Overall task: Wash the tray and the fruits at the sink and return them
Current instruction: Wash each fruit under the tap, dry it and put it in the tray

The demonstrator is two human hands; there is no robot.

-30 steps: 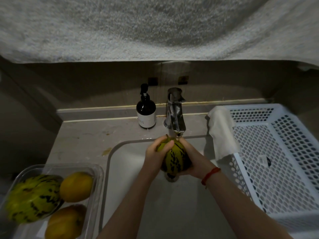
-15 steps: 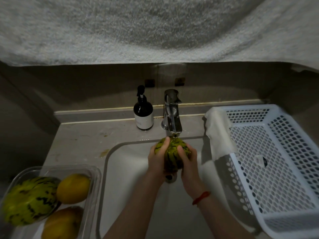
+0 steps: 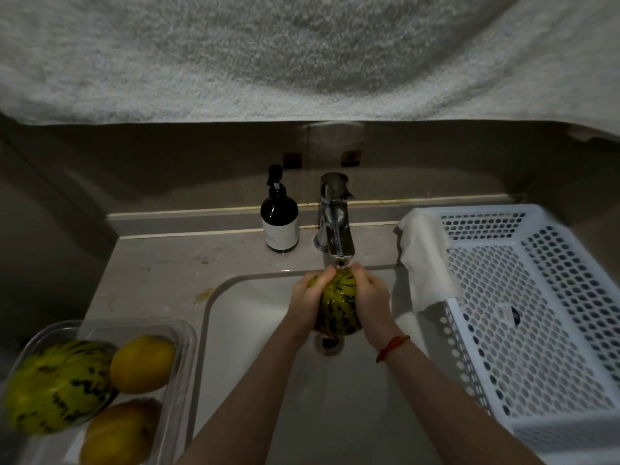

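Note:
A green striped melon [image 3: 338, 305] is held over the white sink [image 3: 241, 317], right under the chrome tap [image 3: 334, 226]. My left hand [image 3: 310, 295] grips its left side and my right hand [image 3: 370, 298] grips its right side, fingers curled over the top. A clear plastic tray [image 3: 183, 340] stands on the counter at the lower left. It holds a second striped melon [image 3: 58, 385] and two yellow-orange fruits [image 3: 142, 363], [image 3: 122, 432].
A dark pump bottle [image 3: 280, 219] stands left of the tap. A white perforated basket [image 3: 536, 330] sits right of the sink with a white cloth [image 3: 422, 260] draped over its near corner. The sink drain [image 3: 330, 342] lies below the melon. A grey towel [image 3: 302, 52] hangs overhead.
Both hands have turned the melon under the tap and shifted their hold, from cupping it in front to gripping its two sides. The tray and its fruits have not moved.

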